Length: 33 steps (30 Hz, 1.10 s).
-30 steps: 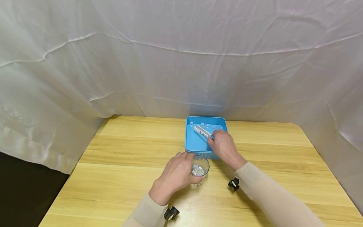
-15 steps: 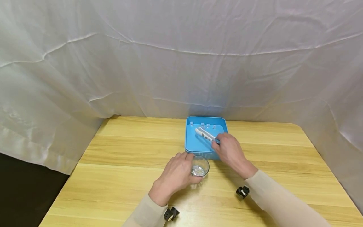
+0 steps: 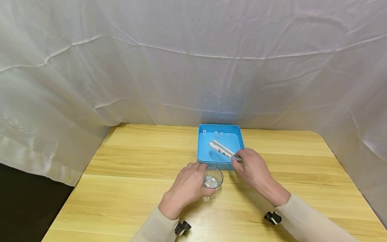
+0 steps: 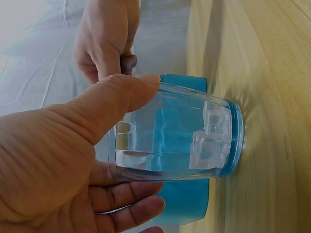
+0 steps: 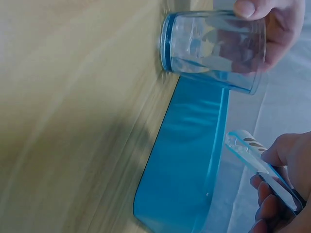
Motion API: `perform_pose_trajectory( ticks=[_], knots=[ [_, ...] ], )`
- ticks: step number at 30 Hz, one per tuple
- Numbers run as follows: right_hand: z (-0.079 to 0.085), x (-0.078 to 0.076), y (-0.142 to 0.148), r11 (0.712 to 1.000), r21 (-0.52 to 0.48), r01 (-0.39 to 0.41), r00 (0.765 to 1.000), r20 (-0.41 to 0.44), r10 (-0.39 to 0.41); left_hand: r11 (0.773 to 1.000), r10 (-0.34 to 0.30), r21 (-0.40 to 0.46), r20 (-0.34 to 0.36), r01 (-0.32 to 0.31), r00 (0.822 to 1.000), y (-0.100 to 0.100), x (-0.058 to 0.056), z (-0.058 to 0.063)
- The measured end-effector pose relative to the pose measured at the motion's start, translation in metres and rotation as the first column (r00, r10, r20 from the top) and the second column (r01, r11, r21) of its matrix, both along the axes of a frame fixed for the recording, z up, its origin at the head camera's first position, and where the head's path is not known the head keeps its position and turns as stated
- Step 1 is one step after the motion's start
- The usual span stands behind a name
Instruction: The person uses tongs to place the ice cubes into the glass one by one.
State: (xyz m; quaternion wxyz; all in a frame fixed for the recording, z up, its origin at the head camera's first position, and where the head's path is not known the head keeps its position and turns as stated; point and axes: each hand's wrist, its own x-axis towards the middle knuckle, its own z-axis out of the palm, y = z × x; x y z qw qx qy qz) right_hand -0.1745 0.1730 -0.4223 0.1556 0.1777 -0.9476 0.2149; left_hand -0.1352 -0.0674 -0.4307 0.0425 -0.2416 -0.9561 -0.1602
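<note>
My left hand (image 3: pixel 188 184) holds a clear drinking glass (image 4: pixel 170 131) upright on the table, thumb on one side and fingers on the other. Clear ice-like cubes (image 4: pixel 211 138) lie at its bottom. Just behind it stands a shallow blue box (image 3: pixel 205 153), with several more clear cubes (image 3: pixel 222 134) along its far side. In my right hand (image 3: pixel 255 171) is a pair of white-tipped tongs (image 3: pixel 223 150), held slanted above the near part of the box. Between the tong tips, in the right wrist view, a clear piece (image 5: pixel 236 142) seems to be pinched.
The light wooden table (image 3: pixel 127 174) spreads to both sides of the box. A pale hanging cloth (image 3: pixel 169 84) closes off the back and sides. Small black devices (image 3: pixel 273 218) are strapped at both wrists.
My right hand has drawn the tongs back from the cubes, toward me and to the right, over the box's near side. The left hand and glass have stayed put.
</note>
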Motion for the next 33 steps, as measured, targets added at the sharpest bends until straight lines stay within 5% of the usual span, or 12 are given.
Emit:
perform_pose_trajectory(
  ticks=[14,33],
  knots=[
    [0.005,0.038,0.023,0.993,0.0,-0.116,0.969,-0.219,0.113,1.0,0.007,0.002,-0.002,-0.007,1.0,0.001,0.001,0.0],
    [-0.005,0.068,0.028,0.973,-0.018,-0.231,0.934,-0.284,0.216,1.0,0.008,0.018,-0.001,-0.008,1.0,0.0,0.0,-0.001]
  ],
)
